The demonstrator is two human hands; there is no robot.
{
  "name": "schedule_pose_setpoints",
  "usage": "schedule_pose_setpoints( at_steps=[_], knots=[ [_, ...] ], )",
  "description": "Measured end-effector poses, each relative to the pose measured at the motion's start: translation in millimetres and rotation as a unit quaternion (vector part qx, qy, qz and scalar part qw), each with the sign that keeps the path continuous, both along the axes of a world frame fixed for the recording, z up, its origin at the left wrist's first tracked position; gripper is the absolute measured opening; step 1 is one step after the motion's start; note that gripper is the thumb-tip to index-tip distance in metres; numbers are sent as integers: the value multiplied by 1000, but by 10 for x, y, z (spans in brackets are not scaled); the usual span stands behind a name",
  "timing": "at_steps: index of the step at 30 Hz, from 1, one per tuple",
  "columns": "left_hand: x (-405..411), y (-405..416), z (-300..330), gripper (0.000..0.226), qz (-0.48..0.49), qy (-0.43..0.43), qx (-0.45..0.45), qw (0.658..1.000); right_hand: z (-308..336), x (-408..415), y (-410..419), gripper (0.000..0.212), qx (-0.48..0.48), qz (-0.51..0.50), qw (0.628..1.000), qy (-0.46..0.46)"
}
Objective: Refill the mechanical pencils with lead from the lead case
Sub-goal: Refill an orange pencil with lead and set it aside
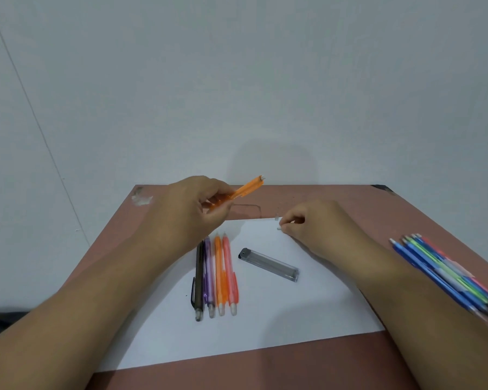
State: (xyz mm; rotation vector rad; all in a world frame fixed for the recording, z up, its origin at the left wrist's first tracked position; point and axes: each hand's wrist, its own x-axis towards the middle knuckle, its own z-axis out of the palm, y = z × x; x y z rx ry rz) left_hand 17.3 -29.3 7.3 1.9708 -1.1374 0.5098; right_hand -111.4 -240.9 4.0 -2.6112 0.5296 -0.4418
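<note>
My left hand [192, 212] grips an orange mechanical pencil [244, 190] raised above the table, its open rear end pointing up and right. My right hand [313, 223] rests on the white paper [265, 319] and pinches a small white piece [278, 228], apparently an eraser or cap. Another small clear piece [276, 218] lies just beyond it at the paper's far edge. The transparent grey lead case [268, 264] lies flat on the paper between my hands. Several pencils, brown, purple, orange and pink [216, 277], lie side by side left of the case.
A bundle of several blue, green and pink pencils [445, 274] lies at the table's right side beside my right forearm. The pinkish-brown table [265, 370] ends at a pale wall behind. A scuffed patch [141, 197] marks the far left corner.
</note>
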Motion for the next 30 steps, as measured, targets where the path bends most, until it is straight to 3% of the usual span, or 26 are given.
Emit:
schedule_pose_setpoints(
  at_steps=[8, 16, 20, 30],
  knots=[
    [72, 4, -42, 19, 2, 2, 16, 1000, -42, 29, 6, 18, -31, -5, 999, -10],
    [84, 11, -41, 15, 8, -6, 30, 999, 229, -127, 288, 13, 80, 40, 961, -262],
    [92, 11, -46, 13, 5, -17, 31, 999, 245, -151, 340, 13, 121, 55, 948, -288],
    [59, -6, -27, 12, -8, -26, 36, 999, 242, -129, 328, 13, 84, 59, 954, -282]
  ],
)
